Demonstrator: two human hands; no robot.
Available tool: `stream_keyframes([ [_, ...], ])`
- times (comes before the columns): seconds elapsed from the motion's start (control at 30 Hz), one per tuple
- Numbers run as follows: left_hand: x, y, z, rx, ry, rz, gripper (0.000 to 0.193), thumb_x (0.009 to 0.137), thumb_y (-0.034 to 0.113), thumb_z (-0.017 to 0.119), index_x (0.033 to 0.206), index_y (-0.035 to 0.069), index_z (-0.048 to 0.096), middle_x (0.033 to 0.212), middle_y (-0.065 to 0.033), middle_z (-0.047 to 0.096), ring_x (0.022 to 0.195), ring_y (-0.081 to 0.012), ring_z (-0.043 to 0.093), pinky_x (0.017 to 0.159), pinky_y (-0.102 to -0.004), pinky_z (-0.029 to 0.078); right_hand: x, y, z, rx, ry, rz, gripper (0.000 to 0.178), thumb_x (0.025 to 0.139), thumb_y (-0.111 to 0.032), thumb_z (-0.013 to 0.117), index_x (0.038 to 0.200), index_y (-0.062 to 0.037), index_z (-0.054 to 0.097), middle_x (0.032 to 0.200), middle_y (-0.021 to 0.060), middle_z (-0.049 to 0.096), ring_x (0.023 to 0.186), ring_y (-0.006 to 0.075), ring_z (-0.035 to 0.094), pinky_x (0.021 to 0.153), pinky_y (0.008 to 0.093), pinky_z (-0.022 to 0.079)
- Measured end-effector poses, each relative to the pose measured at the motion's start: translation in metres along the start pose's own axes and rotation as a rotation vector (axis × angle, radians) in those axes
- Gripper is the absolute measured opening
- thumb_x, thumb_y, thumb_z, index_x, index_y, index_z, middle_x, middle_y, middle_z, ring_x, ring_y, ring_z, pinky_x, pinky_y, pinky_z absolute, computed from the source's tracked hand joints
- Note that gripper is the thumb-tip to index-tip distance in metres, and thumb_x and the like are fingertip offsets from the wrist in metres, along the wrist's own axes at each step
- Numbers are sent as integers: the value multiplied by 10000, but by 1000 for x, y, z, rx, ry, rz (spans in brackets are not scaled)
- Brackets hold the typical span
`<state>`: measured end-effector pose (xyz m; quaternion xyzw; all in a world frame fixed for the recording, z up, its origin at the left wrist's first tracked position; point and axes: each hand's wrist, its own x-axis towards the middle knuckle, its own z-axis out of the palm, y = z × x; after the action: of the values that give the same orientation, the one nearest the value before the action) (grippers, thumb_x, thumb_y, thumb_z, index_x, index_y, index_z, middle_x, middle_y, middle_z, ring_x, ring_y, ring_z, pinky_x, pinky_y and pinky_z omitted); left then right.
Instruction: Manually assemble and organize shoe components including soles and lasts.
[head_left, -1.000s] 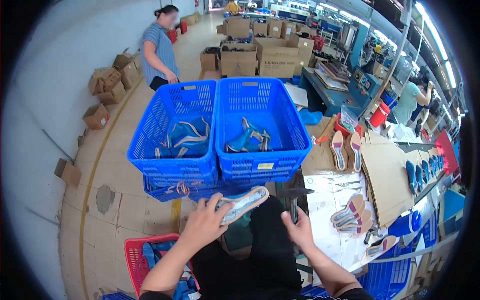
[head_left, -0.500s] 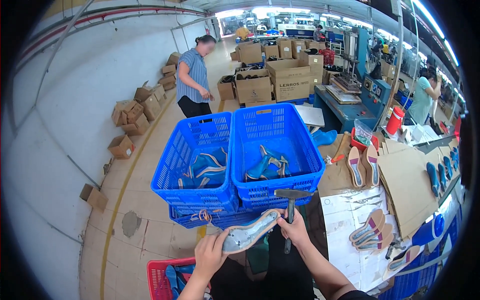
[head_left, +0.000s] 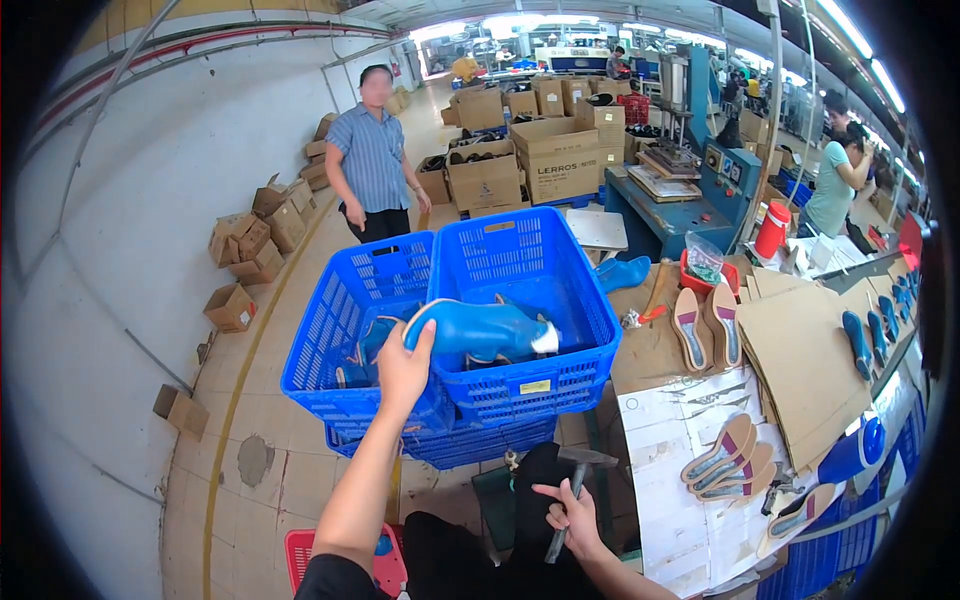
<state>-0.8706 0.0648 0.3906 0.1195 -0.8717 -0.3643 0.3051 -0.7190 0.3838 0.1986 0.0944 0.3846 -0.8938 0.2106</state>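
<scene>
My left hand [head_left: 403, 368] is closed on a blue shoe last [head_left: 475, 328] with a white tip, held out over two blue plastic crates side by side. The left crate [head_left: 345, 398] and the right crate [head_left: 590, 365] have more blue lasts inside, partly hidden by the held one. Lower down, near my lap, my right hand [head_left: 577, 520] grips the dark handle of a hammer [head_left: 587, 456]. Its head points up, and one finger sticks out to the left.
On the workbench at right lie insoles [head_left: 728, 455], cardboard sheets [head_left: 815, 355] and more lasts [head_left: 856, 340]. A red basket [head_left: 300, 560] sits at lower left. Beyond the crates stands a person in a striped shirt [head_left: 368, 160]. Cartons [head_left: 555, 160] and a blue press [head_left: 735, 185] are behind.
My left hand has swung forward over the crates with the last, which has turned from its insole side to its blue side. My right hand and hammer have dropped lower. The person has turned toward me.
</scene>
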Motion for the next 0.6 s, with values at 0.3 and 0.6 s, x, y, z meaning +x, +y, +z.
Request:
stream_keyframes([
  [0.3, -22, -83, 103, -480, -92, -131, 206, 1092, 162, 637, 1240, 18, 642, 902, -110, 755, 630, -127, 648, 554, -288, 513, 8, 7, 2, -106, -68, 55, 202, 1144, -215, 565, 1036, -95, 444, 1230, 329, 719, 434, 89, 419, 433, 272, 368],
  [0.6, -276, -179, 29, -291, -370, -439, 194, 1065, 211, 687, 1127, 38, 746, 796, -57, 761, 661, -94, 681, 604, -290, 523, 14, 3, 10, -215, -60, 69, 228, 1148, -291, 558, 1067, -94, 476, 1050, 281, 757, 433, 79, 420, 429, 256, 359],
])
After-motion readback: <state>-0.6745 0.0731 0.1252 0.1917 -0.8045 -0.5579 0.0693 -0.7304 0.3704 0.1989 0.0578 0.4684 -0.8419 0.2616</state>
